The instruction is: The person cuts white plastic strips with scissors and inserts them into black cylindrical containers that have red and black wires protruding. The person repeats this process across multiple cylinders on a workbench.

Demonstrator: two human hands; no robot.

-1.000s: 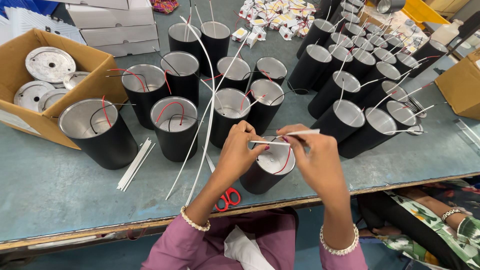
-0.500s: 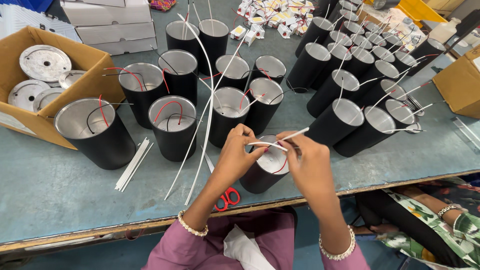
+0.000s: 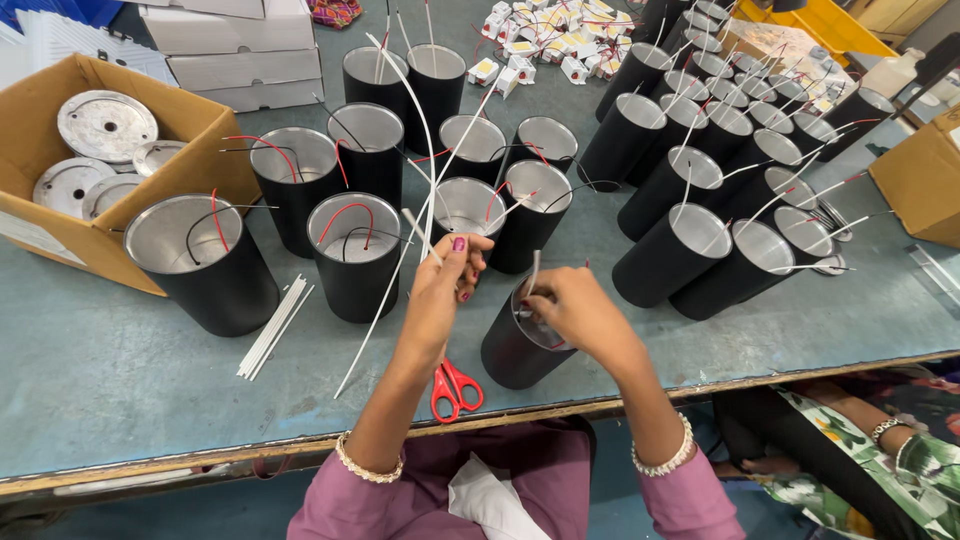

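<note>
Near edge: red-handled scissors [image 3: 456, 386] lie flat on the grey-green table [image 3: 120, 370], just left of the base of a black can.
Black can: a black cylinder [image 3: 512, 350] with a silver lining, tilted toward the person, near the table's front edge at centre.
Right hand: right hand [image 3: 572, 312] rests on the can's rim, fingers curled shut on a thin white tube [image 3: 533, 273] that stands up out of the opening.
Left hand: left hand [image 3: 445, 285] is just left of the can, fingertips pinched closed on long white tubes [image 3: 425, 160] (they run up and away across the table).
Left side: a small bundle of white sticks [image 3: 273, 327] lies loose; beyond it, an open cardboard box [image 3: 200, 130] of silver discs.
Far: many more black cans [image 3: 700, 180] with red and black wires, standing or leaning in rows.
</note>
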